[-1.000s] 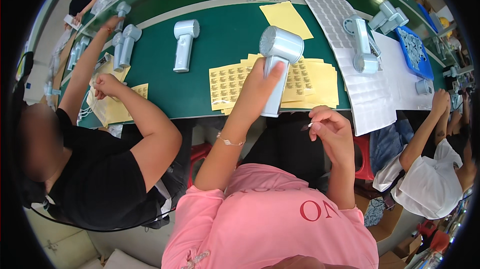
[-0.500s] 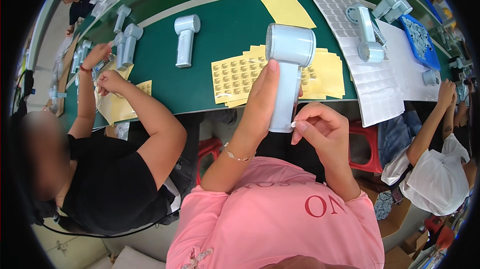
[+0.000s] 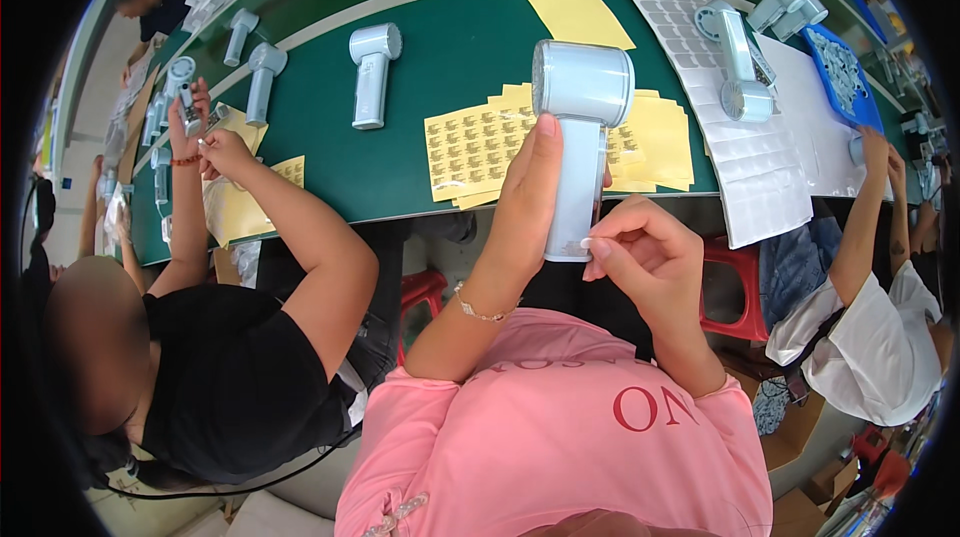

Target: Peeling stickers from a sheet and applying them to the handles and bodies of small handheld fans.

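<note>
Right hand (image 3: 650, 245), earlier apart, now pinch-shaped at the fan (image 3: 577, 152)

A green surface (image 3: 320, 162) is stretching crosswise, red stools (image 3: 738, 259) are standing near its front edge, and pale floor (image 3: 300, 477) is showing below.

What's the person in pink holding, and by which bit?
A light blue fan: the left hand grips its handle. The right hand pinches at its bottom; what, I can't tell.
</note>
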The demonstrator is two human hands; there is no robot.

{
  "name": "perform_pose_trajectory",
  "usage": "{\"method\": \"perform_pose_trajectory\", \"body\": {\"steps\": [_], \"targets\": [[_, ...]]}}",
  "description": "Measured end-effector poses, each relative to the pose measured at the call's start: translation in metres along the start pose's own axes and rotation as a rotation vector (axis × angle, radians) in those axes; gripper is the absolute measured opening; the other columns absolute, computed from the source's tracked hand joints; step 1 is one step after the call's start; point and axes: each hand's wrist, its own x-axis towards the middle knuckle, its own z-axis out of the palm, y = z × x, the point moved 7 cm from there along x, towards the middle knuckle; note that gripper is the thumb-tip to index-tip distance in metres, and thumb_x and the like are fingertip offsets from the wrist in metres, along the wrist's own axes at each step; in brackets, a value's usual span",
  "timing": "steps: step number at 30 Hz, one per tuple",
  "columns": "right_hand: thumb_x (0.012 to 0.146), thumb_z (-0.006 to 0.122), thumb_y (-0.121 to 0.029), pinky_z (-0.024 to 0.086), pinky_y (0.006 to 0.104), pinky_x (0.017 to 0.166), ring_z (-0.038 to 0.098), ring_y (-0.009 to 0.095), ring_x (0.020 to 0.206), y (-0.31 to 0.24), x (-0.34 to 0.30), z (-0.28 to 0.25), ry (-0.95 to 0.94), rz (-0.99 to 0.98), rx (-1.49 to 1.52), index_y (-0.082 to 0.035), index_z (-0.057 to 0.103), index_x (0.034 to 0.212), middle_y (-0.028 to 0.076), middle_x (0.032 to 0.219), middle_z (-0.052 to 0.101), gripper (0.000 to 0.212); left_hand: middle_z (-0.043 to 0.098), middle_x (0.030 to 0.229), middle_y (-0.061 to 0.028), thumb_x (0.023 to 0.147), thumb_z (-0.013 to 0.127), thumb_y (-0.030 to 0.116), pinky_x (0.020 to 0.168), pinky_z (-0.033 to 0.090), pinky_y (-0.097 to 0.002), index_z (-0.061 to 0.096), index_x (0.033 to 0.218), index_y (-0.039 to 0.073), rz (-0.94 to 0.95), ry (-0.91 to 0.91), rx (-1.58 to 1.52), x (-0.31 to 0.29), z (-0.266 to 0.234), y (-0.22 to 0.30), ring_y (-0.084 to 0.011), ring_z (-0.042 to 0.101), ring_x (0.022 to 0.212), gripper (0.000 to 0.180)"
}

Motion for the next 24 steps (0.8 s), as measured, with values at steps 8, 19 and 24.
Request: {"method": "perform_pose_trajectory", "body": {"steps": [8, 19, 24], "targets": [[0.080, 0.058, 0.007, 0.053, 0.0200, 0.059, 0.057, 0.009, 0.072, -0.0012, 0.0007, 0.0012, -0.007, 0.005, -0.027, 0.006, 0.058, 0.089, 0.007, 0.088, 0.053, 0.009, 0.055, 0.074, -0.0065, 0.094, 0.022, 0.053, 0.052, 0.043, -0.0222, 0.050, 0.104, 0.002, -0.009, -0.011, -0.014, -0.0005, 0.0003, -0.0009, -0.0099, 0.051, 0.058, 0.059], [0.080, 0.058, 0.007, 0.053, 0.0204, 0.061, 0.058, 0.010, 0.073, -0.0030, -0.0009, 0.0037, 0.008, 0.007, -0.089, 0.006, 0.058, 0.088, 0.007, 0.088, 0.052, 0.008, 0.055, 0.074, -0.0068, 0.094, 0.021, 0.054, 0.052, 0.043, -0.0219, 0.050, 0.104, 0.003, -0.024, -0.004, -0.015, -0.0017, -0.0005, -0.0013, -0.0101, 0.051, 0.058, 0.060], [0.079, 0.058, 0.008, 0.053, 0.0208, 0.062, 0.059, 0.011, 0.073, -0.0055, -0.0010, 0.0034, 0.029, -0.024, -0.149, 0.007, 0.059, 0.087, 0.008, 0.088, 0.053, 0.008, 0.055, 0.074, -0.0066, 0.093, 0.021, 0.054, 0.051, 0.042, -0.0217, 0.050, 0.104, 0.003, -0.015, -0.018, -0.017, -0.0020, -0.0018, -0.0024, -0.0099, 0.051, 0.058, 0.060]]}}
